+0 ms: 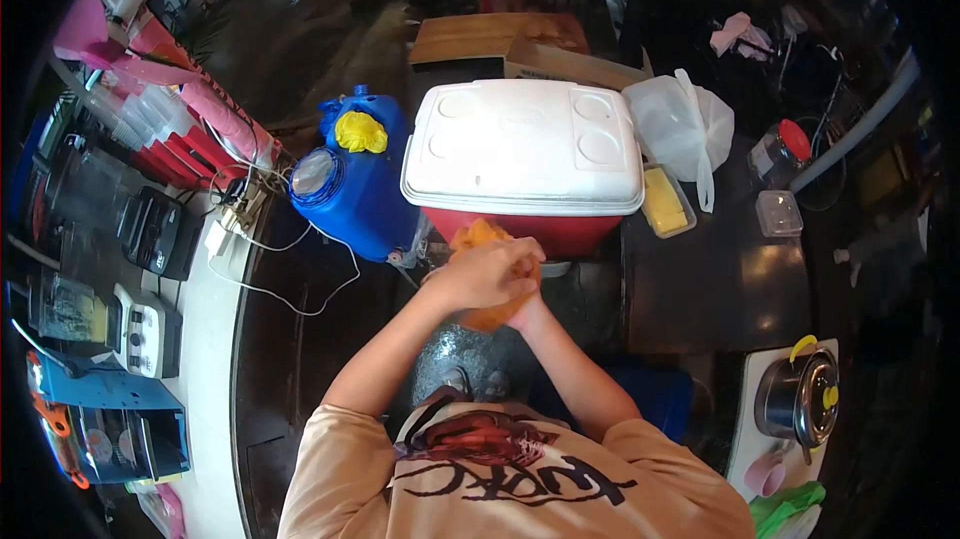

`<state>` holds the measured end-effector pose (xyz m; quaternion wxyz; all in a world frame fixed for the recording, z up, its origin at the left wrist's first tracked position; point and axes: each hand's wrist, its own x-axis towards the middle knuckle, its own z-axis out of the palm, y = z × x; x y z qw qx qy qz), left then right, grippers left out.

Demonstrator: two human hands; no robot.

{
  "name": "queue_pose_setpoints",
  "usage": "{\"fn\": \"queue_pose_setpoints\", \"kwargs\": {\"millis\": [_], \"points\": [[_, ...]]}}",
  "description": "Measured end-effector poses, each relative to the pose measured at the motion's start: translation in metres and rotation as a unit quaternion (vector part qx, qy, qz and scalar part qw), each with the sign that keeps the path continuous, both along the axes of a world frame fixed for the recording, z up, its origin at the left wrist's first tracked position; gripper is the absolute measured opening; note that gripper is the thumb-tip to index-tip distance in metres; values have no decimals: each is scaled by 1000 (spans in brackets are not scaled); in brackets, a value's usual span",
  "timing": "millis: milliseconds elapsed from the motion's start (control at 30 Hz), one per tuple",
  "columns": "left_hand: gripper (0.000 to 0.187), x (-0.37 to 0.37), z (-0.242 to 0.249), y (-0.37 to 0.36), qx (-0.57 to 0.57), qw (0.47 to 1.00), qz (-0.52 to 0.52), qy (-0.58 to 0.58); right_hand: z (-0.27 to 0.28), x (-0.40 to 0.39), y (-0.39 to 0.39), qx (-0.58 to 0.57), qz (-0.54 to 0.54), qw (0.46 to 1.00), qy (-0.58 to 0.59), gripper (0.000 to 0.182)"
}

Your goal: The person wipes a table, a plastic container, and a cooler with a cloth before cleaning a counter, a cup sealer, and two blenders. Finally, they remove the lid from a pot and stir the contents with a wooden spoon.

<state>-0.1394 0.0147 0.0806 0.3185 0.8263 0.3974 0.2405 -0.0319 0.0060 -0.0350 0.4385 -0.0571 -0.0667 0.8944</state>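
At the centre of the frame, one orange cloth (487,274) is clasped between two bare hands: the left hand (478,274) is curled over the top of it, fingers closed around the fabric, while the right hand (527,291) is pressed against it from below and largely hidden, so its grip cannot be told exactly. The cloth is held just in front of one red cooler (540,231) with a white lid (523,144), seen directly above the hands. One blue water container (355,194), topped by a yellow rag (360,132), is set just beside the cooler at centre left. One white plastic bag (682,124) is seen at upper right of the cooler, with one tub of yellow contents (664,202) beneath it and one clear lidded box (778,212) further right. One steel pot (797,397) is placed at lower right beside one pink cup (766,476). A white counter (215,359) with appliances is shown along the left edge.
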Motion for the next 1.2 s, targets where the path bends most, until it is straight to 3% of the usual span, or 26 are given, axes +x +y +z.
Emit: {"fn": "queue_pose_setpoints", "kwargs": {"millis": [67, 100, 200, 233, 367, 400, 433, 467, 500, 533, 567, 600, 633, 667, 700, 733, 900, 933, 967, 1000, 1067, 1167, 1200], "points": [[22, 8, 10, -6, 17, 977, 148, 153, -6, -4, -7, 110, -25, 993, -42, 56], [33, 10, 24, -6, -35, 970, 205, 128, -7, -6, -9, 166, -37, 984, -62, 52], [48, 13, -56, -11, 168, 938, 294, 72, 15, -24, -8, 113, -110, 987, -21, 50], [62, 17, -58, -18, 80, 956, 281, 3, 10, -23, -8, 176, -141, 970, -90, 57], [68, 38, -46, -43, 19, 970, 172, -169, -5, 3, 2, 176, -297, 931, -119, 55], [69, 39, -38, -46, 9, 973, 132, -190, -33, 38, 37, 132, -111, 984, 42, 53], [69, 40, -32, -49, -1, 971, 98, -218, 32, 47, 42, 164, -72, 983, 35, 53], [67, 38, -29, -49, -4, 970, 60, -237, 48, 47, 55, 158, -207, 962, -79, 53], [65, 33, -23, -52, -9, 971, 47, -233, 58, 52, 67, 175, -274, 926, -193, 53], [65, 26, -19, -55, -13, 973, 35, -228, 68, 56, 79, 176, -329, 873, -314, 52], [64, 16, -22, -54, -22, 977, 53, -207, 75, 67, 90, 199, -319, 819, -433, 51], [64, 3, -26, -52, -31, 980, 69, -185, 76, 68, 100, 277, -294, 705, -582, 49], [64, -12, -33, -51, -42, 982, 85, -162, 77, 68, 110, 339, -272, 558, -707, 46], [60, -27, -44, -49, -40, 980, 119, -156, 71, 59, 119, 434, -216, 319, -814, 44], [57, -41, -55, -47, -56, 975, 144, -160, 54, 43, 125, 451, -200, 236, -837, 42], [55, -55, -62, -46, -70, 970, 168, -163, 44, 33, 130, 539, -231, 127, -800, 45], [52, -106, -92, -49, -160, 925, 286, -194, 62, 15, 224, 551, -3, 105, -828, 48], [52, -113, -98, -52, -187, 907, 309, -214, 49, 12, 255, 544, -53, 105, -831, 49], [52, -119, -111, -56, -178, 907, 323, -201, 44, 8, 290, 520, -50, 143, -841, 50], [51, -123, -115, -59, -171, 902, 338, -207, 39, -2, 319, 486, -115, 155, -852, 50], [51, -133, -122, -66, -181, 892, 357, -211, 42, -28, 363, 417, -44, 138, -897, 49], [47, -147, -130, -71, -233, 849, 405, -247, 70, -82, 349, 489, 63, 129, -860, 48], [46, -148, -134, -72, -258, 830, 417, -267, 51, -95, 350, 511, 49, 113, -851, 51]]}}
